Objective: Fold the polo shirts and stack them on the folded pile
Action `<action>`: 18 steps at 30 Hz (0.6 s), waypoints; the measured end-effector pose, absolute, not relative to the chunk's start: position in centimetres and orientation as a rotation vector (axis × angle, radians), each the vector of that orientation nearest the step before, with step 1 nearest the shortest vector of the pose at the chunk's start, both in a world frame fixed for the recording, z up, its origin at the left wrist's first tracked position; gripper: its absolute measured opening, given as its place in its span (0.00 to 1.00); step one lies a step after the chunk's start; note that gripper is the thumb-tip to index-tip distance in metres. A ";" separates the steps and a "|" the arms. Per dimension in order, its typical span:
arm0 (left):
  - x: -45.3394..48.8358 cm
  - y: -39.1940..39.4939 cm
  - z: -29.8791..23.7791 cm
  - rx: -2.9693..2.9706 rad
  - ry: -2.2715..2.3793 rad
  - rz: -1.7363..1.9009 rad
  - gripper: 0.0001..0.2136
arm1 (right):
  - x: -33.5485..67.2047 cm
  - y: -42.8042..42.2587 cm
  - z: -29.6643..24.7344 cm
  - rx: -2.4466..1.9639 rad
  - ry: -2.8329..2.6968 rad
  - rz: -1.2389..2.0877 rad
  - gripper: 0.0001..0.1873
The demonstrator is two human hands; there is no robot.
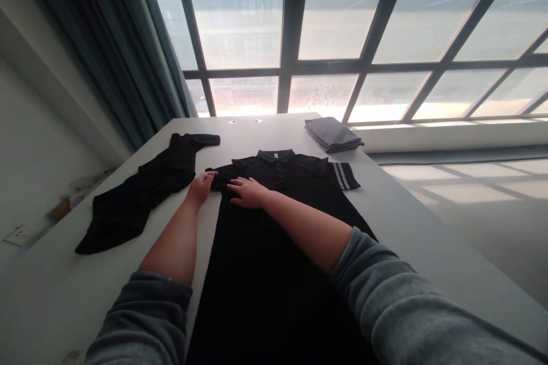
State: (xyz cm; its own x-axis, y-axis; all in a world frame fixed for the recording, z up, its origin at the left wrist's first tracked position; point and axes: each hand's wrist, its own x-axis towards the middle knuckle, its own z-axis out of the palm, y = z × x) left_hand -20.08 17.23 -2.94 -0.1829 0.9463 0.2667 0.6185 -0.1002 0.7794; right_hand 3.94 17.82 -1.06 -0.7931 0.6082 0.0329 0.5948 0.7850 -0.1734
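A black collared dress [274, 274] lies spread on the table, its collar at the far end and its skirt running toward me. The dress's right-hand sleeve shows two pale stripes near the cuff. My left hand [201, 187] pinches the end of the left-hand sleeve, fingers closed. My right hand [249, 192] rests flat on the dress near the left shoulder, its fingers spread. The lower end of the dress runs out of view at the bottom.
On the white table [419, 256], another black garment [141, 191] lies loosely at the left. A folded grey cloth stack [334, 134] sits at the far right corner. Behind the table are large windows [334, 11], and a dark curtain [128, 40] hangs at the left.
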 end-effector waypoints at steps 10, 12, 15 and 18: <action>-18.9 17.1 -1.6 1.772 1.779 1.210 0.25 | 3.3 17.6 -3.4 -0.858 -2.823 0.309 0.34; -18.5 17.0 -1.0 1.812 1.772 1.193 0.26 | 3.0 17.8 -3.5 -0.838 -2.820 0.311 0.33; -17.9 16.9 -0.2 1.883 1.732 1.160 0.25 | 2.7 17.7 -3.4 -0.824 -2.810 0.326 0.32; -17.4 16.8 0.2 1.934 1.683 1.150 0.24 | 2.7 17.5 -3.0 -0.782 -2.792 0.326 0.32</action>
